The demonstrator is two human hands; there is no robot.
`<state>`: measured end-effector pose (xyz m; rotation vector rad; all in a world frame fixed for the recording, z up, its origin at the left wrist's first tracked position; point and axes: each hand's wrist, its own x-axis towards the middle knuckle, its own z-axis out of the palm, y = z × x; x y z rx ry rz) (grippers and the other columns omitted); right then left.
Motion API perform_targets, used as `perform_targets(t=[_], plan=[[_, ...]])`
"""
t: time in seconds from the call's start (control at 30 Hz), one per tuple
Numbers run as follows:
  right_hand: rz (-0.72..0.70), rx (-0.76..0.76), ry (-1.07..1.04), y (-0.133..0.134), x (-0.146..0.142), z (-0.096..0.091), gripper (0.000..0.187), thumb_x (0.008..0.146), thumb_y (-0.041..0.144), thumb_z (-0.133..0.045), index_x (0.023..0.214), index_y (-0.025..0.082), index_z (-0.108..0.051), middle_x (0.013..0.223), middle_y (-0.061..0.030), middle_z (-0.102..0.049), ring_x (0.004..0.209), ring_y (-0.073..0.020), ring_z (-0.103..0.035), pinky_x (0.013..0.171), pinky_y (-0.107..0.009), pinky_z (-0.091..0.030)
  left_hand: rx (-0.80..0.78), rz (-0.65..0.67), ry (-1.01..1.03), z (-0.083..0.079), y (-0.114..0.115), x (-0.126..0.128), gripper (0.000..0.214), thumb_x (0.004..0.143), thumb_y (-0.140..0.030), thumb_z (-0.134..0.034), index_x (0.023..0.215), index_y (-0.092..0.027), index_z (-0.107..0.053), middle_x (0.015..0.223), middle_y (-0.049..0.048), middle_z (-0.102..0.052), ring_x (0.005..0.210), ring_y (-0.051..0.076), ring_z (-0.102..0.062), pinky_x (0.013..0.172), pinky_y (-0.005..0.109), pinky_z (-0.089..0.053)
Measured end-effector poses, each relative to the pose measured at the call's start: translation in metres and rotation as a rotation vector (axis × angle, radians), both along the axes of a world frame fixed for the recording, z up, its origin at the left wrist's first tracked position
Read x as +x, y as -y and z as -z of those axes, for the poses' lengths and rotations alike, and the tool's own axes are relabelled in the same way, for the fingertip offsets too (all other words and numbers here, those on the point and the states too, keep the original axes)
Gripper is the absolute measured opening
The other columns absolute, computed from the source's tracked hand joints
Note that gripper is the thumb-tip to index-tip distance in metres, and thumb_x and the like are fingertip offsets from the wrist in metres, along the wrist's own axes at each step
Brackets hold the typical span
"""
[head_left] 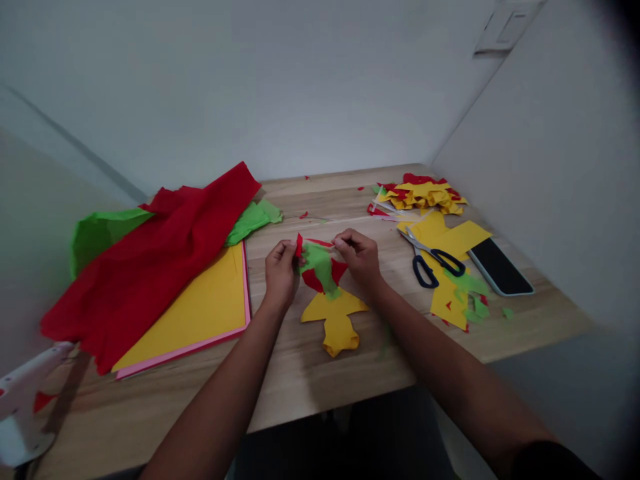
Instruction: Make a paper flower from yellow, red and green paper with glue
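Note:
My left hand (281,270) and my right hand (358,257) hover over the middle of the wooden desk (300,380), both pinched on the same layered paper piece (323,270) of red and green tissue. The left fingers hold its red left edge, the right fingers its upper right corner. Just below it, flat on the desk, lies a yellow cut-out (336,319) with a rounded lower end. The piece's underside is hidden.
A big red tissue sheet (150,267) drapes over green tissue (100,233) and yellow card on pink card (200,313) at the left. Scissors (433,260), yellow scraps (450,237), a phone (500,267) and a heap of cut pieces (423,195) lie at the right.

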<state>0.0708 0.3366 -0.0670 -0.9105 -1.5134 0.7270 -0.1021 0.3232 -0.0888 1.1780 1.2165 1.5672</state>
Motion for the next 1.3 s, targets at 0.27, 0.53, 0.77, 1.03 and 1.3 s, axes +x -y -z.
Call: perform_targets(t=[0.27,0.53,0.77,1.03,1.3], plan=[[0.071,0.001,-0.066,-0.004,0.007,-0.002,0.022,0.089,0.035,-0.056,0.07,0.023,-0.058,0.069,-0.0005,-0.058,0.067,-0.017,-0.054,0.068,-0.032,-0.045,-0.041,-0.016,0.168,-0.005,0.003,0.001,0.036,0.083,-0.052,-0.069,0.077,-0.02,-0.054,0.07,-0.0024,-0.063,0.049,0.008,-0.054,0.049,0.021,-0.045],[-0.202,-0.232,0.042,-0.003,0.016,-0.018,0.029,0.079,0.043,-0.07,0.064,0.02,-0.06,0.059,-0.0001,-0.064,0.054,-0.0132,-0.055,0.055,-0.028,-0.044,0.116,-0.106,-0.029,-0.006,-0.002,-0.006,0.029,0.089,-0.048,-0.065,0.082,-0.021,-0.054,0.068,-0.0032,-0.059,0.048,0.008,-0.047,0.048,0.022,-0.036],[-0.254,-0.408,-0.039,0.051,0.026,-0.031,0.028,0.08,0.042,-0.074,0.067,0.019,-0.065,0.056,0.0008,-0.065,0.05,-0.0116,-0.057,0.051,-0.026,-0.047,0.037,-0.071,-0.488,-0.012,0.005,-0.038,0.012,0.087,-0.032,-0.065,0.082,-0.021,-0.064,0.07,-0.0008,-0.061,0.059,0.014,-0.051,0.057,0.026,-0.037],[-0.113,-0.483,-0.042,0.103,0.018,-0.033,0.023,0.079,0.037,-0.072,0.066,0.019,-0.069,0.06,0.0013,-0.068,0.052,-0.0092,-0.055,0.053,-0.023,-0.046,0.017,0.127,-0.771,-0.06,0.079,-0.029,0.032,0.086,-0.035,-0.065,0.115,-0.022,-0.068,0.117,0.0082,-0.066,0.097,0.021,-0.061,0.087,0.036,-0.048],[-0.023,-0.539,-0.165,0.108,0.01,-0.028,0.026,0.075,0.042,-0.072,0.065,0.019,-0.063,0.056,0.0038,-0.061,0.049,-0.0097,-0.049,0.051,-0.023,-0.04,-0.173,0.423,-0.357,-0.055,0.115,0.015,0.027,0.088,-0.041,-0.059,0.079,-0.017,-0.067,0.076,0.0009,-0.065,0.072,0.015,-0.057,0.068,0.026,-0.044]])
